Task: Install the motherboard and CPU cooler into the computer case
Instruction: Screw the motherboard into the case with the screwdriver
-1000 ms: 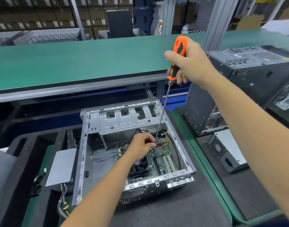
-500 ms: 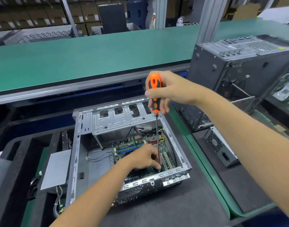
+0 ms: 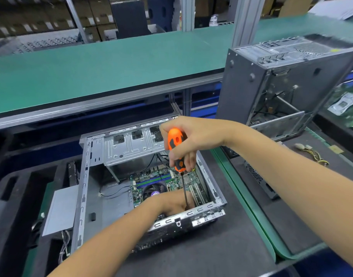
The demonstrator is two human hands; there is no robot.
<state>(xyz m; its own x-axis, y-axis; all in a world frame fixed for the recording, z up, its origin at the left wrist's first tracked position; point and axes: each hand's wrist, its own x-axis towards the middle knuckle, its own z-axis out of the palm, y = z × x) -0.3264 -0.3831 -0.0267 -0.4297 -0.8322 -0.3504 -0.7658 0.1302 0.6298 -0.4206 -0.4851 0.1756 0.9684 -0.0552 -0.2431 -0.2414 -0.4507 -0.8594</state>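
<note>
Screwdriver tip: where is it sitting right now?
In the head view, the screwdriver stands nearly upright in the right hand; its tip is down by the left hand at the motherboard's near-right corner inside the open case.

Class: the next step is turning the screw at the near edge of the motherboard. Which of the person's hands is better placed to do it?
Right. The right hand grips the orange screwdriver, shaft pointing down to the board. The left hand is low inside the case, at the tip.

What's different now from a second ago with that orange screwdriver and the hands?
The right hand brought the orange screwdriver down from high above to upright over the near edge of the motherboard. The left hand shifted nearer along the board, guiding the tip. The case stayed put.
</note>
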